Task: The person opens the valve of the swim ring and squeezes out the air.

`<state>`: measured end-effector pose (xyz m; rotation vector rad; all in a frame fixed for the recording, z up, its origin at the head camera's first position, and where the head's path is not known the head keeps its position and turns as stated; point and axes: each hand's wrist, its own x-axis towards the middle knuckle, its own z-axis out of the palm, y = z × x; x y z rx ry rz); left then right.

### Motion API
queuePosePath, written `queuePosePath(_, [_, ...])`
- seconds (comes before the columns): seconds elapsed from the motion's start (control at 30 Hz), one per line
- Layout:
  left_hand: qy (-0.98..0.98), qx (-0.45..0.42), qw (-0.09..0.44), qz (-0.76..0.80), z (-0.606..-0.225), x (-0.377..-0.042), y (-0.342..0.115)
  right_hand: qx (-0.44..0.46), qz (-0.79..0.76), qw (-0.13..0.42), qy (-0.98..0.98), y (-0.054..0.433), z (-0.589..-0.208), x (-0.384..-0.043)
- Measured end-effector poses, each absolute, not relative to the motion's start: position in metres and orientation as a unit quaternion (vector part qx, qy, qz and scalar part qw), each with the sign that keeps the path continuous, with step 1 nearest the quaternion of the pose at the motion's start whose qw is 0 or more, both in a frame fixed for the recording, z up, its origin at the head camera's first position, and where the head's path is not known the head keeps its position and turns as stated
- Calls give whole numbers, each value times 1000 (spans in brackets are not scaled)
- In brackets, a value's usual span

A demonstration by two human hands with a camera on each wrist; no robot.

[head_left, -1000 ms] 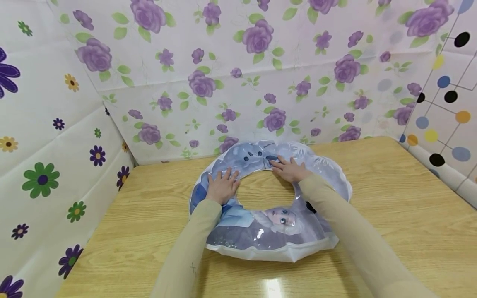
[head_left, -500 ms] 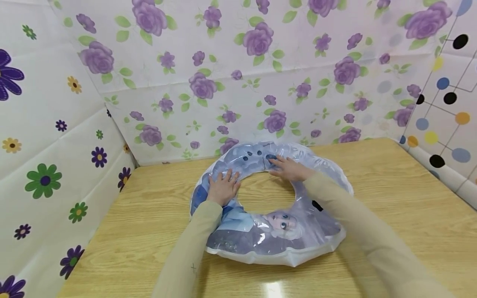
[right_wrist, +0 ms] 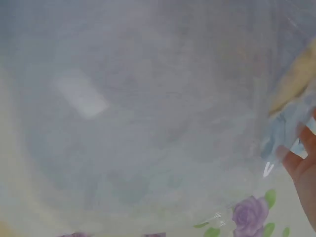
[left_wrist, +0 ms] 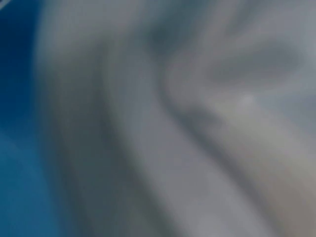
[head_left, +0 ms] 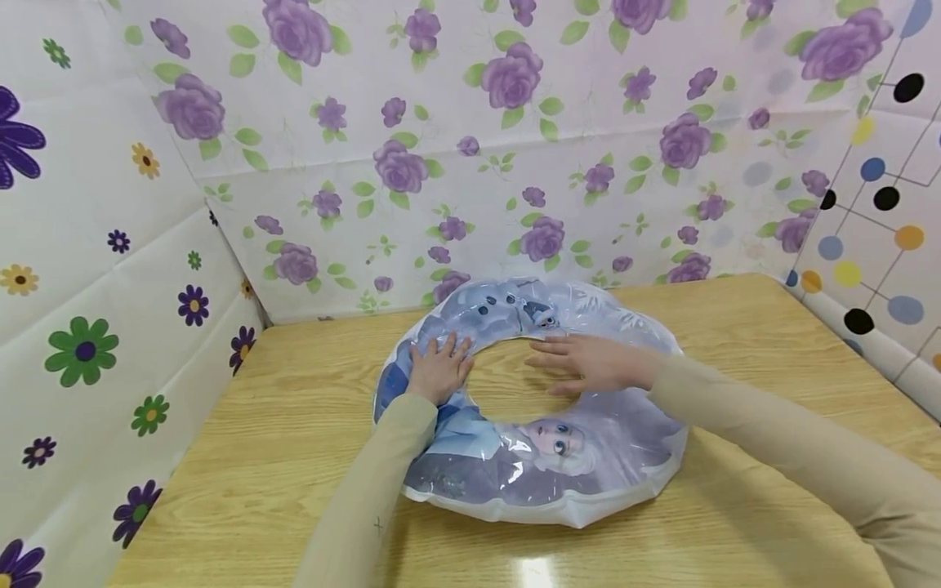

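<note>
An inflated swim ring (head_left: 507,482) with a blue and lilac cartoon print lies flat on the wooden table. On its left part rests my left hand (head_left: 439,371), fingers spread. My right hand (head_left: 591,361) lies over the right side of the ring, its straight fingers reaching across the inner edge above the hole; whether it touches the ring I cannot tell. The left wrist view is too blurred to read. In the right wrist view the ring's glossy plastic (right_wrist: 148,123) fills most of the picture, and part of a hand (right_wrist: 305,163) shows at the right edge.
The wooden table (head_left: 287,441) runs out on both sides of the ring. Behind it hangs a cloth wall with purple roses (head_left: 397,167). A flower-printed wall (head_left: 81,351) stands at the left and a dotted wall (head_left: 893,245) at the right.
My right hand has drawn back toward me and turned leftward, uncovering the small snowman print on the far part of the ring. My left hand has stayed in place.
</note>
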<state>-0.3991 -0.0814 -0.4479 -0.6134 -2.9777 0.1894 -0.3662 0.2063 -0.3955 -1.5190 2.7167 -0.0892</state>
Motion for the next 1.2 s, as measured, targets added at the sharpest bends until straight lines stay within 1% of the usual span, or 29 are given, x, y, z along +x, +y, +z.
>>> queuePosePath(0.17, [-977,-196,39,67,-448,-401,-80,-529,-12,-11,848,225,-406,-353])
queuePosePath(0.4, [-976,-204,39,64,-452,-401,-81,-578,-6,-88,811,257,-419,-343])
queuePosePath(0.5, [-976,-203,39,65,-451,-401,-82,-584,-12,-101,805,263,-424,-342])
queuePosePath(0.57, [-977,-201,38,66,-450,-400,-83,-583,-18,-96,807,265,-428,-343])
queuePosePath(0.77, [-978,-197,35,53,-447,-397,-83,-579,-48,-56,812,268,-440,-345])
queuePosePath(0.97, [-978,-197,46,56,-447,-397,-81,-566,-69,-41,820,273,-452,-346])
queuePosePath(1.1, [-978,-196,38,55,-448,-398,-81,-558,-74,-34,826,274,-457,-345])
queuePosePath(1.2, [-978,-203,17,45,-448,-401,-83,-555,-77,-28,828,273,-459,-346])
